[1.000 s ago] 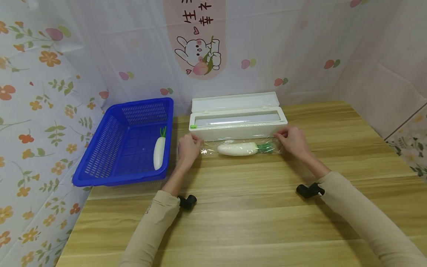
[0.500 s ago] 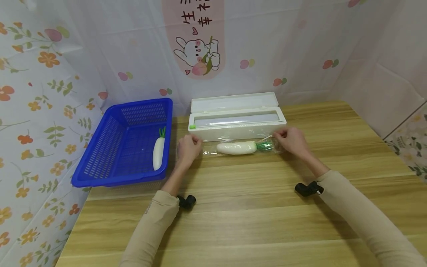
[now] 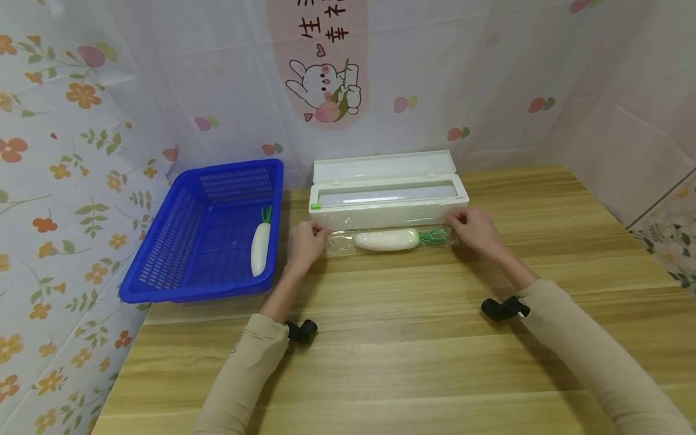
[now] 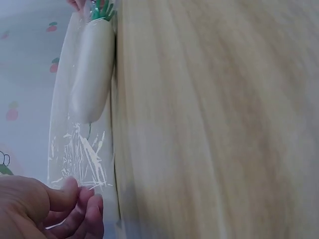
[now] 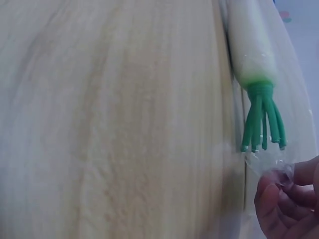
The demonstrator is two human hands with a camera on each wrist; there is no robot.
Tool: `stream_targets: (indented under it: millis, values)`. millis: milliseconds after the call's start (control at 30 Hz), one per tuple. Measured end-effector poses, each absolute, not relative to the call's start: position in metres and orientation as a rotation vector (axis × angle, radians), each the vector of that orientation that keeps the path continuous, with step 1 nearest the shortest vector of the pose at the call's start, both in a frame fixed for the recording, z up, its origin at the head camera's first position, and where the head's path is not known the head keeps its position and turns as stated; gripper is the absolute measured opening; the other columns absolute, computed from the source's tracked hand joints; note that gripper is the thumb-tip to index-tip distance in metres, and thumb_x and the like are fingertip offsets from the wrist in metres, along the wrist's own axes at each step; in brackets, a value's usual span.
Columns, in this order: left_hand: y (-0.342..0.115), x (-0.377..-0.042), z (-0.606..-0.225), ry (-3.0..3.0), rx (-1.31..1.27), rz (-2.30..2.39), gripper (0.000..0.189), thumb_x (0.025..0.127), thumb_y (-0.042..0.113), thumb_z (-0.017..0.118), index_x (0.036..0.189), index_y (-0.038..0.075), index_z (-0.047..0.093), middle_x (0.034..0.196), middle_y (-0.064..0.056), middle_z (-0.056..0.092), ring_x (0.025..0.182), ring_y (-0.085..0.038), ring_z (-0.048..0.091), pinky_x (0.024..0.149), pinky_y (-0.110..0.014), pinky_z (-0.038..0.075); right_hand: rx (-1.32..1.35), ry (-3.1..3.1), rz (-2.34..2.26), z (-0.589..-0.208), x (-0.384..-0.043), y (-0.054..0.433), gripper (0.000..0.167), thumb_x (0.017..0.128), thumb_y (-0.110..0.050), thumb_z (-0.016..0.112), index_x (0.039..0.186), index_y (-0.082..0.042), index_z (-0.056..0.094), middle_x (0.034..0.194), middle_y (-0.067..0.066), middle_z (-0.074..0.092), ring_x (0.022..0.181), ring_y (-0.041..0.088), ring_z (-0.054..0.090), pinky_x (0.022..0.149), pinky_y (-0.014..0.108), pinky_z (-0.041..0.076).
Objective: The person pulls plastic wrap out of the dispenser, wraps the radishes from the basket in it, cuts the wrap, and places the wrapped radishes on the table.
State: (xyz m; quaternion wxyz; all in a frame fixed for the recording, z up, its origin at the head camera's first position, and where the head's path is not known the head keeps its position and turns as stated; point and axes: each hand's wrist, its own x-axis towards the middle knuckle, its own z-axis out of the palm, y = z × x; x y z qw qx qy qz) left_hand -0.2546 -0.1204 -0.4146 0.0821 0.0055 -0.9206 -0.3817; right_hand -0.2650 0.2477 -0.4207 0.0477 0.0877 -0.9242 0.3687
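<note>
A white radish (image 3: pixel 387 240) with green stems lies crosswise in clear plastic wrap (image 3: pixel 341 242), just in front of a white wrap dispenser box (image 3: pixel 388 214) whose lid stands raised. My left hand (image 3: pixel 307 244) pinches the wrap beyond the radish's rounded tip; the left wrist view shows the crinkled film (image 4: pixel 82 157) running to thumb and fingertips. At the stem end, my right hand (image 3: pixel 477 231) pinches the other end of the wrap. In the right wrist view, gathered film (image 5: pixel 271 164) sits between its thumb and fingers, just past the green stems (image 5: pixel 262 119).
To the left stands a blue plastic basket (image 3: pixel 201 296) with a second radish (image 3: pixel 260 249) against its right side. A small green slider (image 3: pixel 316 206) sits on the dispenser's left front edge. A printed curtain (image 3: pixel 424 72) hangs behind the wooden table (image 3: pixel 391 356).
Both hands keep their hold on the wrap and stay almost in place. The film around the stems and at the left end has shifted in its creases; the stems look more spread now.
</note>
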Motion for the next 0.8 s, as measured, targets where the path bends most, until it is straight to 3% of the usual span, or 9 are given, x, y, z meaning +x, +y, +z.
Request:
stream_targets:
  millis: [200, 367, 600, 800]
  values:
    - [-0.125, -0.254, -0.415, -2.716, -0.028, -1.267, 0.019, 0.094, 0.015, 0.073, 0.085, -0.001, 0.074, 0.075, -0.009, 0.070, 0.065, -0.016, 0.058, 0.057, -0.024, 0.041, 0.298, -2.848, 1.170, -0.418, -0.262, 0.254, 0.035, 0.106, -0.024, 0.053, 0.085, 0.001, 0.063, 0.065, 0.006, 0.058, 0.051, 0.013, 0.051, 0.050, 0.027, 0.043]
    - [-0.128, -0.251, -0.414, -2.694, -0.029, -1.298, 0.020, 0.095, 0.015, 0.072, 0.087, -0.003, 0.074, 0.078, -0.012, 0.070, 0.068, -0.020, 0.060, 0.059, -0.025, 0.042, 0.355, -2.859, 1.282, -0.416, -0.258, 0.260, 0.036, 0.108, -0.026, 0.051, 0.090, 0.003, 0.062, 0.071, 0.013, 0.063, 0.056, 0.017, 0.058, 0.051, 0.029, 0.050]
    - [-0.132, -0.248, -0.411, -2.620, 0.018, -1.243, 0.020, 0.096, 0.015, 0.070, 0.098, -0.005, 0.075, 0.087, -0.017, 0.072, 0.081, -0.031, 0.066, 0.071, -0.036, 0.050, 0.362, -2.846, 1.297, -0.411, -0.254, 0.268, 0.035, 0.108, -0.027, 0.049, 0.105, 0.004, 0.063, 0.082, 0.015, 0.065, 0.062, 0.013, 0.059, 0.053, 0.028, 0.051]
    - [-0.134, -0.247, -0.413, -2.515, 0.041, -1.246, 0.021, 0.096, 0.012, 0.069, 0.103, -0.007, 0.068, 0.094, -0.022, 0.067, 0.089, -0.035, 0.063, 0.082, -0.044, 0.049, 0.376, -2.752, 1.303, -0.401, -0.254, 0.273, 0.034, 0.108, -0.024, 0.049, 0.108, 0.007, 0.062, 0.084, 0.019, 0.064, 0.062, 0.021, 0.060, 0.051, 0.028, 0.050]
